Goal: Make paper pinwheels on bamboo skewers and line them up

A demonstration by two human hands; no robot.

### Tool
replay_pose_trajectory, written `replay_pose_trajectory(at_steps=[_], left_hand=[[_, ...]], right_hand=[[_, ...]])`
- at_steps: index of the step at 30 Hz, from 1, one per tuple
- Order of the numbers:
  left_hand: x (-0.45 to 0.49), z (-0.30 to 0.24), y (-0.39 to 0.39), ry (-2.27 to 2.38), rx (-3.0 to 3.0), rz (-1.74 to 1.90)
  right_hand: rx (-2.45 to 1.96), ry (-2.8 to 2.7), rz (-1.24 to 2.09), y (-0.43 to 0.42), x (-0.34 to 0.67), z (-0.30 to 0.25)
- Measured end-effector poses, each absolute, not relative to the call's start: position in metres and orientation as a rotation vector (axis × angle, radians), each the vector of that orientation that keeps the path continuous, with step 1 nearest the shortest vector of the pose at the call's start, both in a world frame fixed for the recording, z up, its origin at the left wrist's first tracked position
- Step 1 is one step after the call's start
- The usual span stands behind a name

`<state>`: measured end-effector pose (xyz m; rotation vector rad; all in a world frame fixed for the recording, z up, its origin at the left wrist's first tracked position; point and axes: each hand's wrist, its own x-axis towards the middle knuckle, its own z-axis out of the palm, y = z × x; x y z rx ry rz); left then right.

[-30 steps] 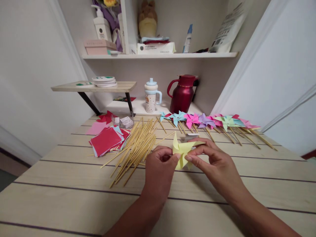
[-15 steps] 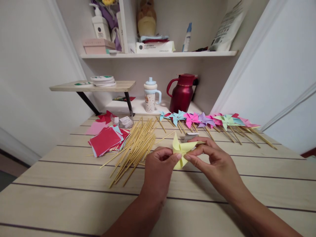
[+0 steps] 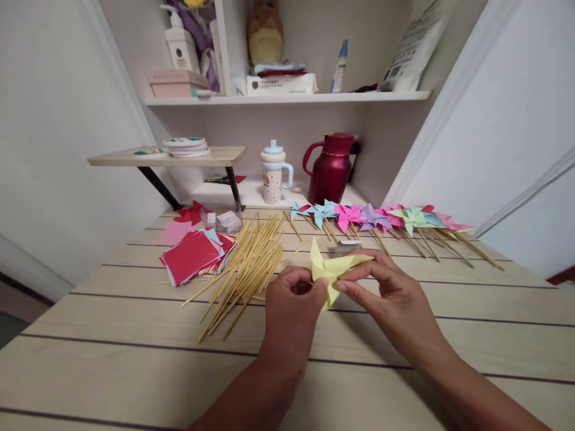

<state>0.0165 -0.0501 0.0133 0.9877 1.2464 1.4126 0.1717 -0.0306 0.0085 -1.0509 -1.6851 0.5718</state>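
The left hand (image 3: 294, 308) and right hand (image 3: 390, 299) pinch a yellow paper pinwheel (image 3: 339, 264) above the table (image 3: 368, 398).

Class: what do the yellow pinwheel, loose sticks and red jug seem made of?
Yellow pinwheel: matte paper, by its thin, folded blades.
Loose sticks: probably bamboo or wood, dull, slim, straw-coloured.
Red jug: shiny metal or plastic; highlights leave it open.

Yellow pinwheel (image 3: 344, 264): paper, smooth, matt. Square sheets (image 3: 188, 257): paper, matt. Sticks (image 3: 251, 269): wooden in appearance, dull finish. Table (image 3: 157, 377): wood-look surface, low sheen. Jug (image 3: 331, 176): glossy red, metallic-looking body. Cup (image 3: 272, 185): apparently plastic, smooth. Toy (image 3: 266, 45): plush cloth.
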Motion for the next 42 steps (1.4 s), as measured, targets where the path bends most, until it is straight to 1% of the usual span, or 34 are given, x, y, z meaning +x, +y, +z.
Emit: replay_pose_trajectory(at_steps=[2,7,12,15,24,29,32,36,42], left_hand=[[0.017,0.015,-0.05,1.241,0.915,1.4],[0.016,0.018,-0.051,1.237,0.807,1.391],[0.014,0.017,-0.05,1.19,0.86,1.354],[0.014,0.016,-0.05,1.202,0.924,1.309],[0.015,0.011,-0.051,1.208,0.99,1.28],[0.014,0.011,-0.051,1.138,1.044,1.291],[0.011,0.014,-0.052,1.063,1.096,1.321],[0.008,0.015,-0.051,1.131,1.11,1.384],[0.01,0.009,-0.048,1.21,1.1,1.311]], right_hand=[[-1.044,-1.582,0.655,-0.029,0.173,0.006],[-1.005,-1.203,1.011,-0.023,0.173,0.003],[-1.018,-1.149,1.362,-0.024,0.169,0.01],[-1.036,-1.178,1.461,-0.027,0.168,0.011],[-1.146,-1.283,1.337,-0.028,0.17,0.009],[-1.146,-1.377,1.238,-0.027,0.175,0.008],[-1.143,-1.316,1.253,-0.026,0.179,0.005],[-1.164,-1.21,1.26,-0.025,0.177,0.006],[-1.2,-1.182,1.259,-0.026,0.171,0.009]])
